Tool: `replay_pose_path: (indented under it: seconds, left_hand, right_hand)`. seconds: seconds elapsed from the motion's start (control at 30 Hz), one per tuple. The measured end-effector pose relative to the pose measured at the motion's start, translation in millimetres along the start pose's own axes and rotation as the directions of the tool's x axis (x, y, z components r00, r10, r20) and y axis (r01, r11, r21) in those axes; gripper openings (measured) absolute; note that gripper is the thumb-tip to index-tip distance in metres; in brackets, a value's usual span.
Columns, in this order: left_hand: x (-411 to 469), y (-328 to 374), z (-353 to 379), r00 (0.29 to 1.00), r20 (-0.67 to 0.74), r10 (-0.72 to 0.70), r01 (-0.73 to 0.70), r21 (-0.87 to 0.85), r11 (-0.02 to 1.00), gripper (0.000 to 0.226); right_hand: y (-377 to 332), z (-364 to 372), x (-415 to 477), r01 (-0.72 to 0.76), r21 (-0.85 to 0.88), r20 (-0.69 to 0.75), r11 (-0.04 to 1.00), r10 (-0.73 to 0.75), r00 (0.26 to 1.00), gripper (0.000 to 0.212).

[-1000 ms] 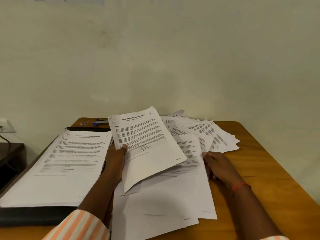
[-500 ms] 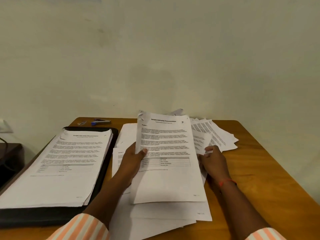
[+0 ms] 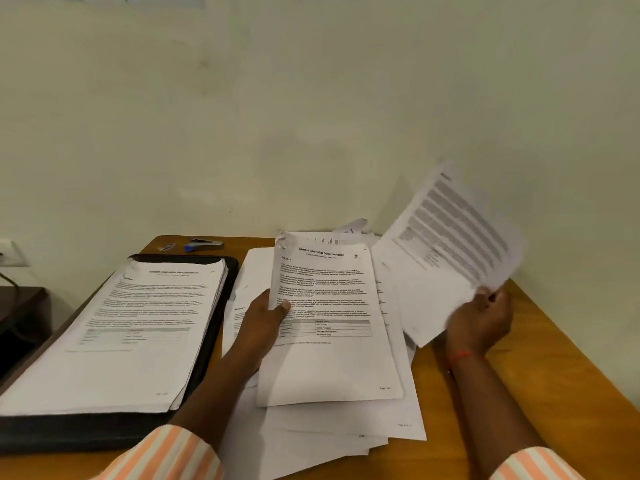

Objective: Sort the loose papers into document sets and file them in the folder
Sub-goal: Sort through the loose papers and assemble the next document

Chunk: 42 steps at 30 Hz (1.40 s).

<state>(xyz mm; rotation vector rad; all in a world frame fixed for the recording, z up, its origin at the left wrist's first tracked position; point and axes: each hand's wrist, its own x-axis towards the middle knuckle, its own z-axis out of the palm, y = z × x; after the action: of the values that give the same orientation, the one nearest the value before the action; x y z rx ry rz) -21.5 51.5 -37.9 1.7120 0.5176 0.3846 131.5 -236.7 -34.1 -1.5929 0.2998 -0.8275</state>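
A black folder (image 3: 211,344) lies open at the left of the wooden table (image 3: 554,375), with a stack of filed printed pages (image 3: 131,327) on it. My left hand (image 3: 263,320) grips the left edge of a stapled document set (image 3: 332,358) titled "Sample Internship Documentation", held over the loose papers (image 3: 329,434) spread across the table's middle. My right hand (image 3: 485,320) pinches the lower corner of a single printed sheet (image 3: 453,247), raised and tilted up to the right, blurred by motion.
A stapler (image 3: 204,244) with a blue end and a small staple packet (image 3: 167,246) lie at the table's back edge behind the folder. A plain wall stands close behind. A wall socket (image 3: 10,253) and a dark side table (image 3: 20,317) sit at the far left.
My right hand has picked one sheet off the pile and lifted it up to the right. My left hand has kept the document set, which earlier swung from tilted to upright.
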Motion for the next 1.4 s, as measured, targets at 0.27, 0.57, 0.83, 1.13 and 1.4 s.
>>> replay_pose_path:
  seconds: [0.27,0.57,0.83,1.13,1.4]
  left_hand:
    - [1,-2,-3,1.000,-0.011,0.012,-0.011,0.066,0.998,0.030]
    - [3,-3,2,0.999,-0.037,-0.004,0.008,0.105,0.994,0.033]
    - [1,0,-4,0.994,-0.105,-0.002,-0.007,-0.083,0.997,0.026]
    - [6,24,-48,0.664,-0.741,0.098,-0.264,-0.109,0.958,0.029]
    - [23,11,-50,0.747,-0.650,-0.139,-0.265,-0.482,0.835,0.037]
  right_hand:
    - [-7,-6,13,-0.139,0.260,-0.022,0.955,0.150,0.988,0.016]
    - [-8,4,-1,-0.164,0.192,0.193,0.968,0.127,0.973,0.013]
    - [1,9,-21,0.027,-0.021,0.706,0.999,-0.004,0.708,0.013]
    - [5,8,-19,0.083,-0.051,0.723,0.995,-0.021,0.691,0.020]
    - [10,12,-19,0.125,-0.084,0.739,0.989,-0.022,0.673,0.022]
